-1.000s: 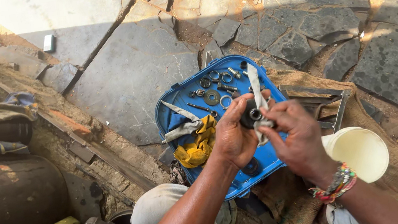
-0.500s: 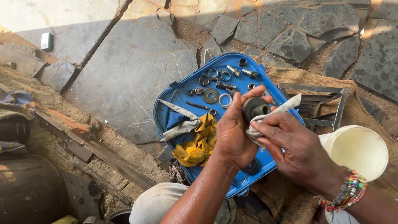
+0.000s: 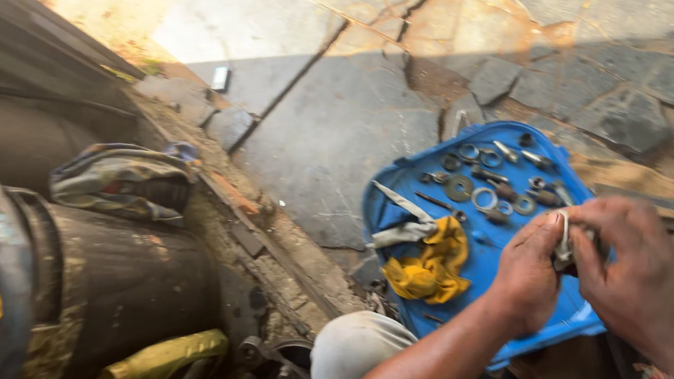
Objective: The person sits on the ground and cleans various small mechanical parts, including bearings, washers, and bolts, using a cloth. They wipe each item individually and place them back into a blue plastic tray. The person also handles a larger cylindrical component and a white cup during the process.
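Hands (image 3: 586, 266) hide a small part, blurred over blue tray (image 3: 405, 181).

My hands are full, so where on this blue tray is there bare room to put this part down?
The blue tray is bare along its near edge, between the yellow rag and your left hand. A second strip lies left of the rag. The far half is crowded with washers and bolts. The right hand covers the tray's right side.

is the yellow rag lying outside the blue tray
No, the yellow rag lies inside the blue tray, near its left edge.
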